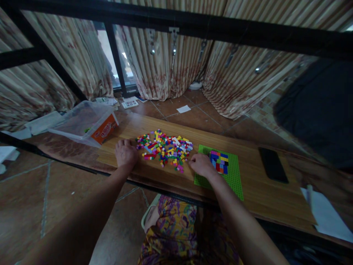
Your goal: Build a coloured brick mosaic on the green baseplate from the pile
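A spread of small, many-coloured toy building bricks (165,147) lies on the wooden table. My left hand (126,152) rests palm down at the left edge of the pile, fingers loosely laid on the wood, with no brick seen in it. Between the pile and the green baseplate (234,176), my right hand (202,164) has its fingers drawn together. Whatever those fingertips hold, if anything, is hidden. On the baseplate sits a block of assembled bricks (220,162) in blue, red, yellow and other colours, partly behind my right hand and wrist.
A clear plastic box (79,121) with an orange label stands at the table's left end. To the right lies a black phone (273,165). White paper (331,213) is at the far right. A dark metal bar (176,20) crosses above the table, before striped curtains (171,70).
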`<state>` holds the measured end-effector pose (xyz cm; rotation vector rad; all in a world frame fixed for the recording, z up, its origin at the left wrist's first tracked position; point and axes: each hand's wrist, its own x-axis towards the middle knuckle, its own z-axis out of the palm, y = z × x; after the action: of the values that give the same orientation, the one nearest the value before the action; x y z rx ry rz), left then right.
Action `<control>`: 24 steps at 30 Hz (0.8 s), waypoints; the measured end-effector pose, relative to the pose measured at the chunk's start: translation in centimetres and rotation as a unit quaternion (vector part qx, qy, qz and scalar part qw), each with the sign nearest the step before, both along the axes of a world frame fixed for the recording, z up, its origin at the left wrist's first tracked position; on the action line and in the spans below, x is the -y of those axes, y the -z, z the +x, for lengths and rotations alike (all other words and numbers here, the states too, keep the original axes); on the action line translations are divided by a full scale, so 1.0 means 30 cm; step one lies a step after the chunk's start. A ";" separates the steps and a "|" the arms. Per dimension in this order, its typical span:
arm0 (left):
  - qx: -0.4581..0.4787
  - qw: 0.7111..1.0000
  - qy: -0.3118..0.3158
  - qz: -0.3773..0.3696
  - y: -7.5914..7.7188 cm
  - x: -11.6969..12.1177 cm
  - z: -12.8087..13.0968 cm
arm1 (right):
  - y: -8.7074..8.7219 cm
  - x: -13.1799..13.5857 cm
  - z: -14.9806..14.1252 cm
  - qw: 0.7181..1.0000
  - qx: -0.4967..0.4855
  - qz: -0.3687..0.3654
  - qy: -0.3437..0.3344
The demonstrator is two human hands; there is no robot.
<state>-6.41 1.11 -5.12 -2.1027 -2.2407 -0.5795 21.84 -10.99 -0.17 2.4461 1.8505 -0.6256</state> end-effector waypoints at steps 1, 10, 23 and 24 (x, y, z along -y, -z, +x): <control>0.000 1.000 -0.001 -0.001 -0.001 0.000 0.001 | 0.000 0.006 0.000 1.000 -0.002 0.008 0.002; -0.005 1.000 -0.002 -0.007 0.000 -0.002 -0.002 | 0.016 0.056 -0.017 0.994 -0.070 0.075 0.042; -0.014 1.000 0.008 0.004 0.006 0.003 -0.005 | 0.044 0.010 -0.207 0.945 -0.192 0.257 -0.066; -0.015 1.000 0.008 0.004 0.005 0.003 -0.005 | 0.051 0.001 -0.224 0.945 -0.181 0.257 -0.086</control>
<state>-6.55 1.01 -5.28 -2.1124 -2.2046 -0.5542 15.12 -11.02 -1.70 2.5369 2.6329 -0.6885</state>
